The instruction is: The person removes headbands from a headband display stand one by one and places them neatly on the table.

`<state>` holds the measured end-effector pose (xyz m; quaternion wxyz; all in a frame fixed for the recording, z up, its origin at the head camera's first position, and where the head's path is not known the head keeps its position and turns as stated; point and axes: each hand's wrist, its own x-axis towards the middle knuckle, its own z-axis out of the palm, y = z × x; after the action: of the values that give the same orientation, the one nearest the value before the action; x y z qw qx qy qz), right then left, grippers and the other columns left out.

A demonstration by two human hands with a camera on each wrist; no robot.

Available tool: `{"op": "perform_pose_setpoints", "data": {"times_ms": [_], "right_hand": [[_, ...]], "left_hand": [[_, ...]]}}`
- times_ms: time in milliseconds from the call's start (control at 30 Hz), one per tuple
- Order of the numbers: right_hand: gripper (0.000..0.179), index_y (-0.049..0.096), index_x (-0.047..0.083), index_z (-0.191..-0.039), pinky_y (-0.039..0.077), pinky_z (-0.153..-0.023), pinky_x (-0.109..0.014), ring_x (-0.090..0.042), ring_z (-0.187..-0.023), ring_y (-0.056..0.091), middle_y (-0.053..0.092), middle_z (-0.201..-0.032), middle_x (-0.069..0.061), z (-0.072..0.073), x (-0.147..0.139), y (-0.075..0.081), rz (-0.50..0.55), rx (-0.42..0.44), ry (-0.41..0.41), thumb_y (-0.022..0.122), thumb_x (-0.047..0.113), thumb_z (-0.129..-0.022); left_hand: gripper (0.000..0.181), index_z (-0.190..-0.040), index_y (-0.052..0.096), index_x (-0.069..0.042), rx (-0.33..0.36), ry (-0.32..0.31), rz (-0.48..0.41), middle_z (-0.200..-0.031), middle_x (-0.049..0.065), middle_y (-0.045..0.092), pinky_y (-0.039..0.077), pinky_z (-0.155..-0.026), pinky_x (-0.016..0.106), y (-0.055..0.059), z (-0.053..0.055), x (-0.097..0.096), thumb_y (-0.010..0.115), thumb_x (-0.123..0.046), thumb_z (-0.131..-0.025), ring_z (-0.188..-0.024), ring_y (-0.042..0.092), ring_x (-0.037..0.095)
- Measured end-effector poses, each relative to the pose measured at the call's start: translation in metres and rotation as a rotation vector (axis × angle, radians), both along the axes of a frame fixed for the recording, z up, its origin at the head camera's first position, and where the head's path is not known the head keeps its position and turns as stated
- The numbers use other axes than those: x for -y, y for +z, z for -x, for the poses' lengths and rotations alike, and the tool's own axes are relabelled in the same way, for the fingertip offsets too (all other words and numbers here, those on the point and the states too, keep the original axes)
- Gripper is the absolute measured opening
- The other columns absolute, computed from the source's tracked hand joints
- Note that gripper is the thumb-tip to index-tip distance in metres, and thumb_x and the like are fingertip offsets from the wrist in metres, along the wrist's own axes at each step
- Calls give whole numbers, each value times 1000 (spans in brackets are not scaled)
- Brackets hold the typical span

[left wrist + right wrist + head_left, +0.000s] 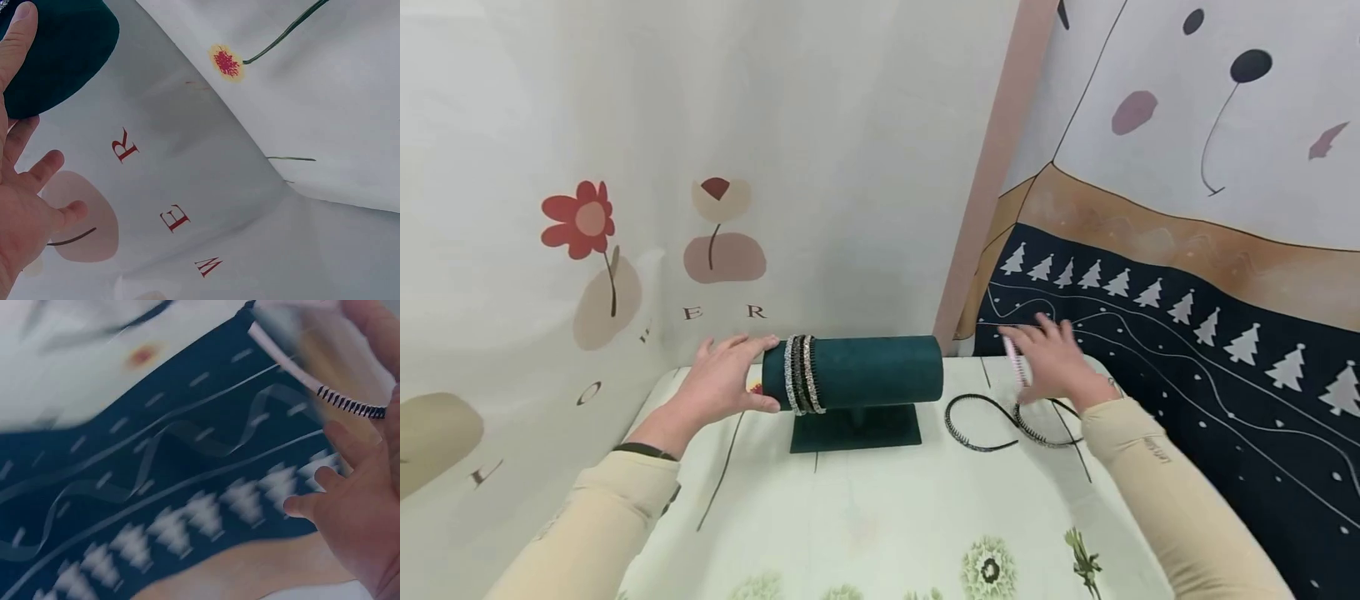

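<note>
White, flower-printed tabletop point(880, 508): bears a dark green, fabric-covered horizontal cylinder stand point(877, 369). Hands well apart: left hand point(721, 382) grips the cylinder's left end, thumb at front; right hand point(1054, 362) holds a pale pink toothed headband point(1015, 360) right of the stand. Two thin black toothed headbands point(977, 447) lie below it. Three glittery headbands point(800, 375) ring the cylinder near its left end.

Dark teal display roll point(880, 368), pale pink headband point(322, 392), navy cloth point(1262, 500) with white trees point(1243, 343).
</note>
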<state>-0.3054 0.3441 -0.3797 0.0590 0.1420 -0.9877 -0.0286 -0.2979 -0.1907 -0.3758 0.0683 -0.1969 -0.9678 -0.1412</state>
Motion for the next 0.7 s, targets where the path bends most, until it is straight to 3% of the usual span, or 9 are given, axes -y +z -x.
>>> {"op": "perform_pose_setpoints", "data": {"times_ms": [133, 300, 533, 700], "right_hand": [[125, 41, 12, -163, 15, -121, -86, -60, -156, 24, 50, -159, -26, -14, -53, -7, -182, -25, -74, 105, 32, -58], [113, 52, 8, -153, 22, -118, -86, -61, -150, 35, 58, -148, -29, -33, -91, -37, -369, -32, -88, 107, 20, -55], [80, 61, 12, -146, 28, -119, -82, -57, -150, 42, 63, -146, -27, -43, -105, -66, -523, -41, -122, 91, -6, -75], [57, 64, 12, -144, 29, -119, -81, -56, -148, 43, 63, -143, -29, -43, -111, -75, -473, -3, -183, 69, -12, -92]], "left_hand": [[110, -162, 46, -13, 1, 1, 3, -162, 20, 53, 9, -125, 81, 2, -1, 1, 100, -42, -71, -156, 32, 51], [110, -162, 46, -12, 9, 4, 17, -162, 21, 53, 9, -124, 82, 2, -3, 4, 100, -43, -71, -156, 32, 51], [108, -160, 48, -12, -18, 1, 21, -159, 21, 55, 12, -123, 82, 3, -5, 4, 100, -44, -71, -154, 35, 52], [108, -161, 47, -13, 0, -5, 17, -160, 21, 54, 13, -123, 83, 5, -5, -1, 99, -45, -72, -155, 35, 52]]}}
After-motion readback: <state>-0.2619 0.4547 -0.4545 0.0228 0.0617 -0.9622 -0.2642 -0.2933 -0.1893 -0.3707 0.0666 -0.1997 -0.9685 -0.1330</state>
